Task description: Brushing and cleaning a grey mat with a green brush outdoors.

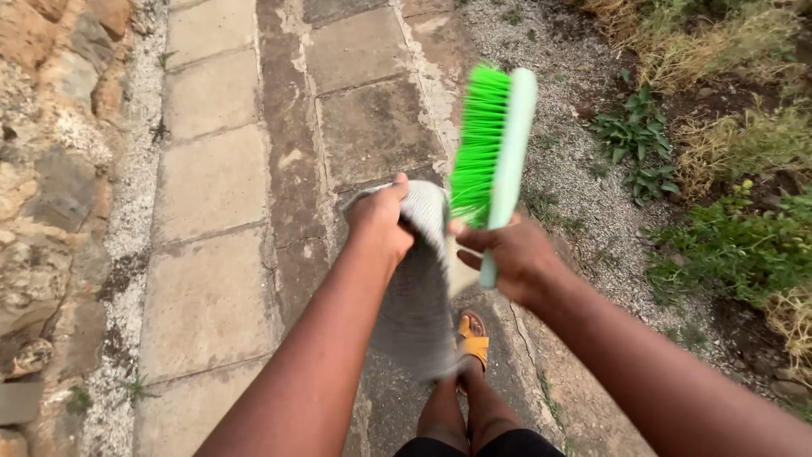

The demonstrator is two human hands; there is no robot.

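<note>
Clutching a grey ribbed cloth [416, 279], the left hand [379, 222] has its grip closed tight on the top edge. The right hand [516, 258] wraps fully round the handle of a green-bristled scrubbing brush [495, 144].

No packages, labels, signs or screens showed anywhere in the view.
</note>
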